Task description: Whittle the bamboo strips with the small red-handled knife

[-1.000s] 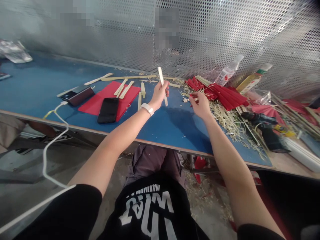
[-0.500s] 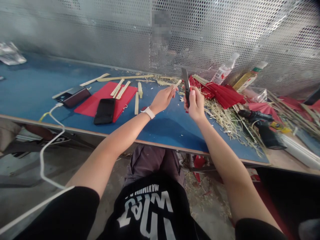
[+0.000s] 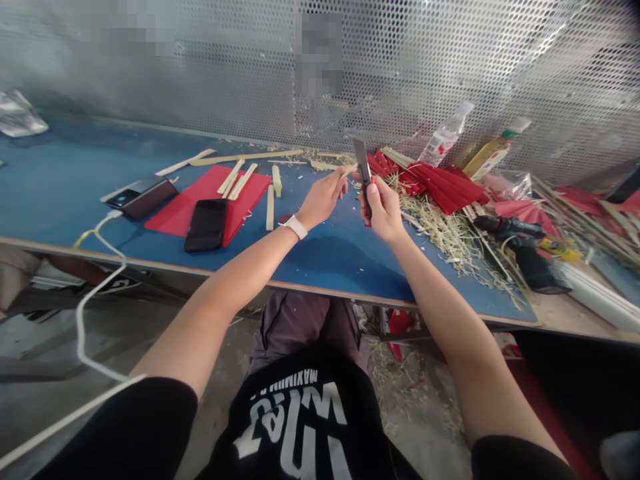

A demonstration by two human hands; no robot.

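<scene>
My right hand (image 3: 383, 208) is closed round the red and black handle of a utility knife (image 3: 363, 163), its wide dark blade pointing up and away. Just left of the blade, my left hand (image 3: 323, 198) pinches a pale bamboo strip (image 3: 352, 169), most of which is hidden by the fingers. The strip's far end meets or nearly meets the blade; I cannot tell whether they touch. Left of my left wrist, short bamboo pieces (image 3: 271, 208) lie on the blue table (image 3: 320, 260).
On the left are a red sheet (image 3: 175, 212) with bamboo strips (image 3: 243, 181), a black phone (image 3: 205, 225) and a cabled device (image 3: 145, 199). Red folded fans (image 3: 443, 187), shavings (image 3: 443, 243), bottles (image 3: 447, 137) and a power drill (image 3: 525, 250) crowd the right. Behind rises a perforated metal wall (image 3: 240, 87).
My right hand has picked up the utility knife and raised it beside my left hand. My left hand has tipped the upright bamboo strip over toward the blade.
</scene>
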